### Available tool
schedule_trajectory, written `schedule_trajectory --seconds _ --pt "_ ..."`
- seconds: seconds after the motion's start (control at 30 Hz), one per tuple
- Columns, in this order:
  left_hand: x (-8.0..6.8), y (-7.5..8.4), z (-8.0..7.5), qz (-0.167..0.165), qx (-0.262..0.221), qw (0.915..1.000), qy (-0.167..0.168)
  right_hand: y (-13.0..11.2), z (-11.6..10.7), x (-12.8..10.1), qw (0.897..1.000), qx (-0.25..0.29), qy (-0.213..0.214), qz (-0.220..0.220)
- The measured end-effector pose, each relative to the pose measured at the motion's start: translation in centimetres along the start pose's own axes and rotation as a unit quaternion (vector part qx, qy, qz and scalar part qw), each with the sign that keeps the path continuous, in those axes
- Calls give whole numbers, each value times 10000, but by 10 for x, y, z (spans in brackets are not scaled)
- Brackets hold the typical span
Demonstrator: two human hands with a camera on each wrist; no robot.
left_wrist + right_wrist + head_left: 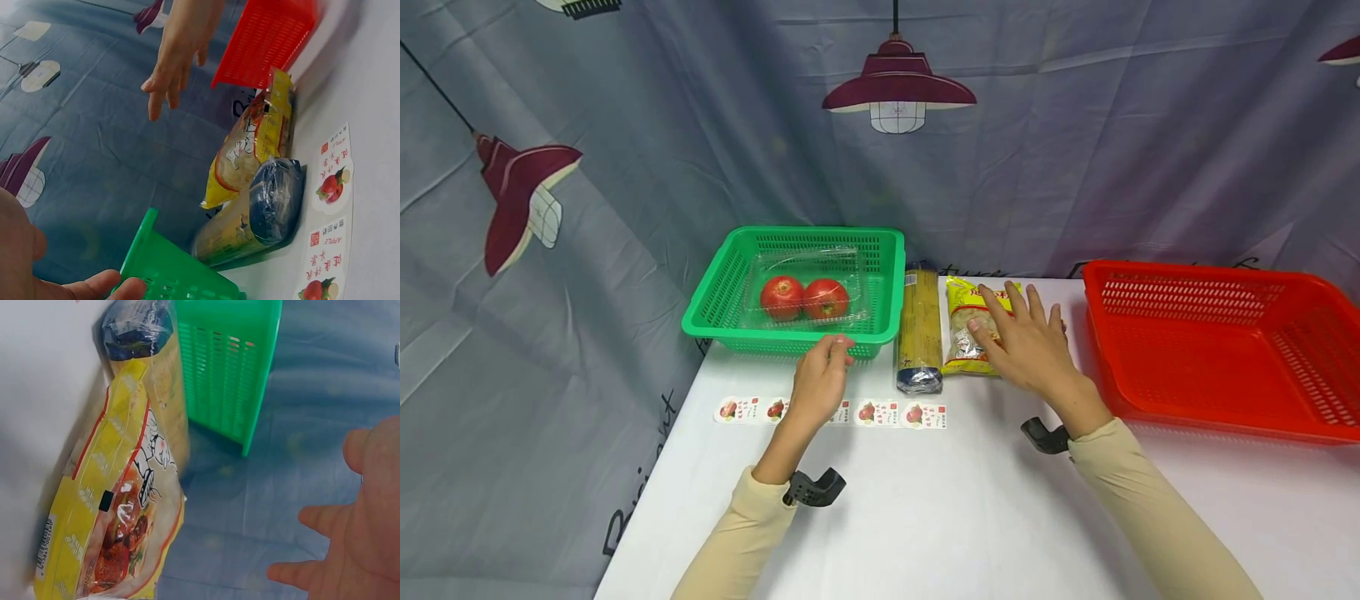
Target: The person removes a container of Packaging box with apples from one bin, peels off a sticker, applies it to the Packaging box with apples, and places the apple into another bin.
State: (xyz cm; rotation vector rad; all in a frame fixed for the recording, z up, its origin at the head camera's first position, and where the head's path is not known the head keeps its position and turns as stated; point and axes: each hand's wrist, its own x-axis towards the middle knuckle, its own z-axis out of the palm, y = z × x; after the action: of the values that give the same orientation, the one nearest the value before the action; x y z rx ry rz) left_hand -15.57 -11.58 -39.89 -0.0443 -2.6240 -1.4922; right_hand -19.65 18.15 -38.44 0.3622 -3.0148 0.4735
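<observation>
Currently, the outspread right hand (1030,346) holds nothing above the yellow food packet (962,333) on the bench (925,525), while the relaxed left hand (822,379), also ungripping, is by the green basket (891,287), where a lopsided tug could tip its apples (782,298).

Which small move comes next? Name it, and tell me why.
Probably lower the right hand onto the yellow bag. The left wrist view shows that hand apart from the bag, with nothing in its grasp, and the head view shows its fingers spread over the bag, so coming down to it looks like the shortest useful step.
</observation>
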Motion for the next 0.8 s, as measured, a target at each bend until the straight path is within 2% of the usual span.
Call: schedule_trajectory --seconds 0.2,0.4,0.6,0.8 --pt "2 -11 2 -229 -63 9997 -3 -2 2 2 10000 29 -10 -89" --pt "5 -17 3 -579 -468 9972 -67 -5 4 4 9999 22 -35 -118" --pt "12 -25 4 -974 -1247 9871 -253 -9 6 5 9999 11 -45 -145" --pt "18 -30 4 -1376 -1597 9772 -248 -12 8 7 9999 -33 -69 -114"
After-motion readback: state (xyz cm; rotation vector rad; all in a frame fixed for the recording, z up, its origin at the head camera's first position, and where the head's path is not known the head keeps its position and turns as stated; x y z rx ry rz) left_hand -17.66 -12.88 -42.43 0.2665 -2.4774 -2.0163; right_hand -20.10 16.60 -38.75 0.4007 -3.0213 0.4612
